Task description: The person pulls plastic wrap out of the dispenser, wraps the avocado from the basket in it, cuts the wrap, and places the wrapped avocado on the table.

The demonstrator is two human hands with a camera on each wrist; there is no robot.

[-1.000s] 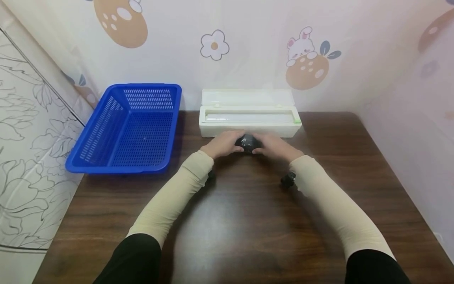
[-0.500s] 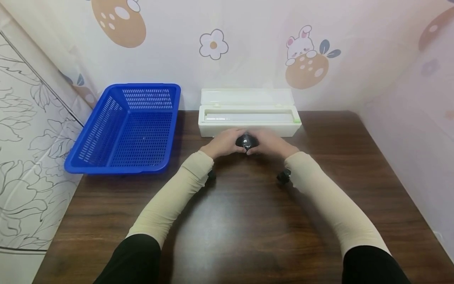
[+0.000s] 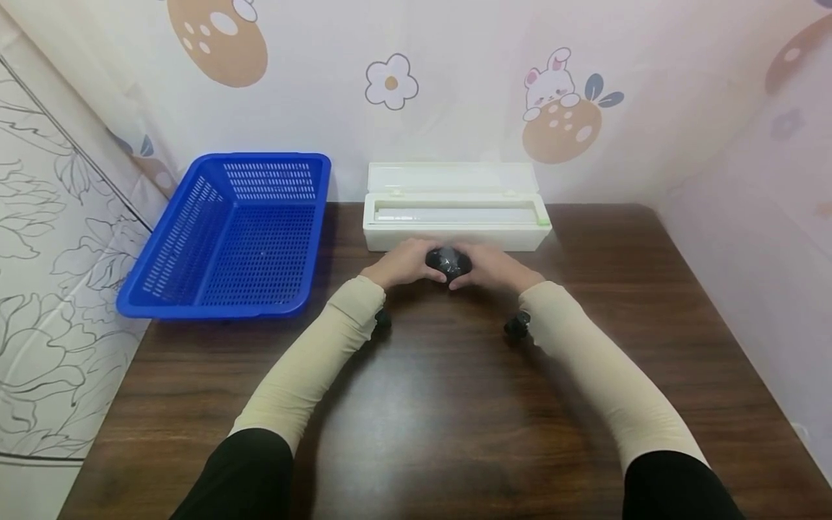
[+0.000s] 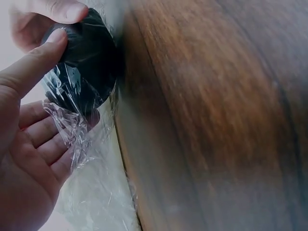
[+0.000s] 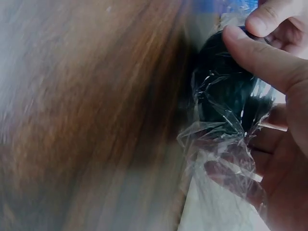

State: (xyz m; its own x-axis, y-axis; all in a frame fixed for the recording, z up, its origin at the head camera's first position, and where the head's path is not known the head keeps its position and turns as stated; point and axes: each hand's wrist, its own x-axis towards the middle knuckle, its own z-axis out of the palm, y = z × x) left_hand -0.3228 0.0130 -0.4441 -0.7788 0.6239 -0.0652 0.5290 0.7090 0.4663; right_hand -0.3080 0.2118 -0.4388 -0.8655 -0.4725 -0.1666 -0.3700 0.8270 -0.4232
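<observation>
A dark, rounded object (image 3: 448, 264) sits between both hands just in front of the white cling film dispenser (image 3: 458, 237). Clear cling film (image 4: 79, 130) is wrapped over it, with loose, crumpled film trailing below in both wrist views. My left hand (image 3: 404, 263) grips its left side, the thumb lying on the dark surface. From the right, my right hand (image 3: 497, 268) holds it too, thumb (image 5: 260, 55) on top and fingers curled behind the film. The two thumbs come close together at the near side. Film and fingers hide what kind of object it is.
The dispenser's lid (image 3: 451, 178) stands raised, with a film roll (image 3: 455, 216) visible inside. At the left is a blue plastic basket (image 3: 305, 289). A patterned curtain (image 3: 455, 94) hangs behind the brown wooden table (image 3: 442, 419).
The right hand has shifted slightly left around the dark object. The object has turned between the hands, showing a more film-covered, shiny top. Dispenser and basket have stayed in place.
</observation>
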